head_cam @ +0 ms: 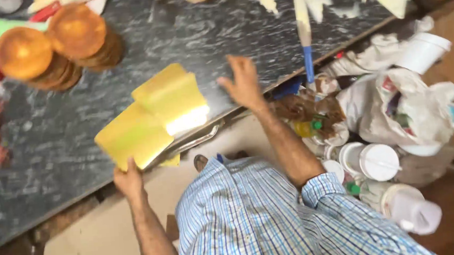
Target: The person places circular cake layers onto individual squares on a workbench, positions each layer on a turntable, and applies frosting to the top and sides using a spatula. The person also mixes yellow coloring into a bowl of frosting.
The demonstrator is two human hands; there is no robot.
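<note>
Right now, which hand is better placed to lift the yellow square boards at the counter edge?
The left hand: it already grips the lower yellow square board. The right hand is open above the dark marbled counter, touching no board.

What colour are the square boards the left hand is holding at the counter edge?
Shiny golden yellow; the square boards in the left hand show best in the head view.

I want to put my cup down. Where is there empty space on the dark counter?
Bare counter lies between the round brown stacks and the blue-handled spatula, above the yellow boards. More lies left of the boards. It is crowded around the stacks and smeared past the spatula.
</note>
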